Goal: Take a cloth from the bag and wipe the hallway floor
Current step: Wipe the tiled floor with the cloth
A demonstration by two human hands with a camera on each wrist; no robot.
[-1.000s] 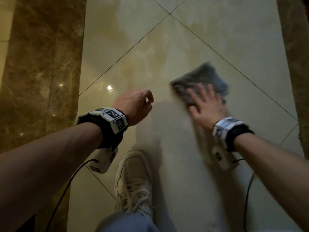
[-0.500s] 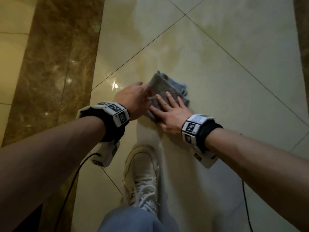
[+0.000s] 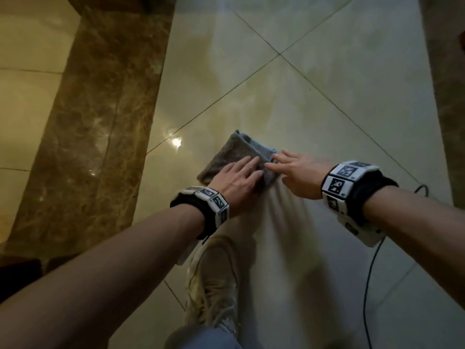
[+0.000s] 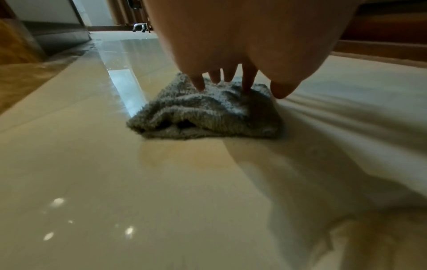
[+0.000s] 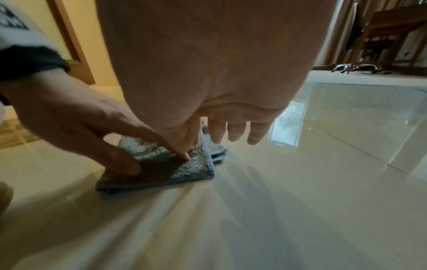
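Left hand [image 3: 237, 181] flat, fingers spread, pins folded grey cloth [image 3: 232, 153] to glossy tile floor [image 3: 327, 122] for wiping pressure; right hand [image 3: 300, 173] open, fingertips steadying its right edge.

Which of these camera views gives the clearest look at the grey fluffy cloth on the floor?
The left wrist view: the grey fluffy cloth fills the middle, folds and pile plain, only fingertips on its far edge. The head view shows it from above, half under the left hand. The right wrist view shows one corner beneath both hands.
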